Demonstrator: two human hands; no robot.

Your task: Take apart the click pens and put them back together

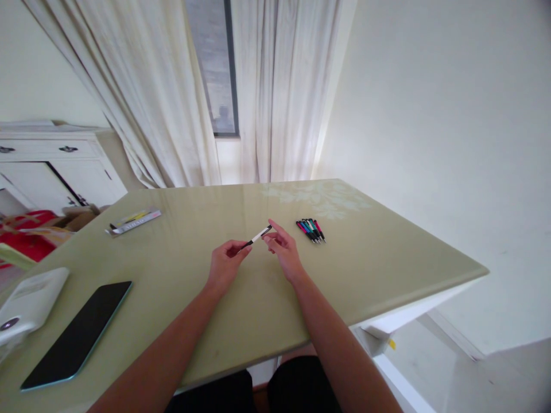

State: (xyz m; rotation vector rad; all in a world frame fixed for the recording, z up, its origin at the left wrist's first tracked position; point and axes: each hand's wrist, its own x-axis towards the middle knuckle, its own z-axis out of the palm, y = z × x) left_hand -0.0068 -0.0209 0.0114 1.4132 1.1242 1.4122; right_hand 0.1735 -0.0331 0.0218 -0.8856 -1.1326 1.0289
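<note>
A white pen with black ends (259, 234) is held at a slant above the table, its upper end pointing right. My left hand (227, 259) is closed, pinching the pen's lower black end between thumb and fingers. At the pen's upper end is my right hand (281, 245), with its index finger stretched out along the tip and the thumb and other fingers apart just below. Whether the right fingers touch the pen is hard to make out. Right of that hand, several coloured pens (310, 230) lie side by side in a small group.
On the greenish table (365, 275), a long narrow box (136, 222) with something yellow lies at the far left. Nearer, a black tablet (80, 332) and a white device (34, 298) lie at the left. Curtains (293, 103) hang behind; a white wall (451, 143) stands right.
</note>
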